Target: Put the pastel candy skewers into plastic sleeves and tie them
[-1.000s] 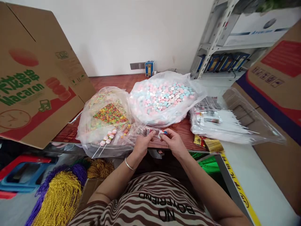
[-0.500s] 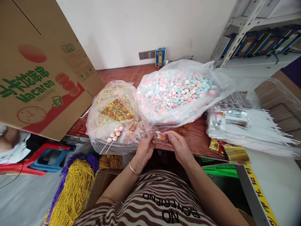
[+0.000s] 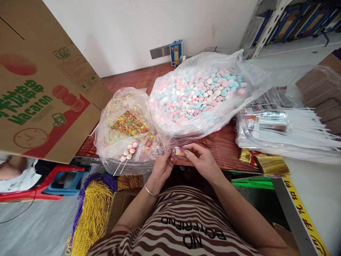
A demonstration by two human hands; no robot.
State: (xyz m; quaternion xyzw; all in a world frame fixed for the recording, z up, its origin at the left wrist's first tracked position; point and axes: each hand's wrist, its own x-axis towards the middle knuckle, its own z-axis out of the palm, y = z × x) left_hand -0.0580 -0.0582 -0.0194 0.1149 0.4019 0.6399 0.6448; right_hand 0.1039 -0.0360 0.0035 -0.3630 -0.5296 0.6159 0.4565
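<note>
A small printed clear wrapper is stretched between my hands at the table's front edge. My left hand pinches its left part under the thumb. The fingers of my right hand are closed on its right end. To the left, two candy skewers with pink and white pieces on white sticks lie on a clear bag of small colourful ring candies. Behind my hands is a big clear bag of pink, white and blue round candies.
At the left stands a large cardboard box. White sticks in plastic and gold twist ties lie at the right. Bead strings hang below the table. Another person's arm shows at far left.
The camera view has shifted slightly. Both hands keep their hold on the wrapper, which now looks a little flatter and straighter. The skewers and bags stay in place.
</note>
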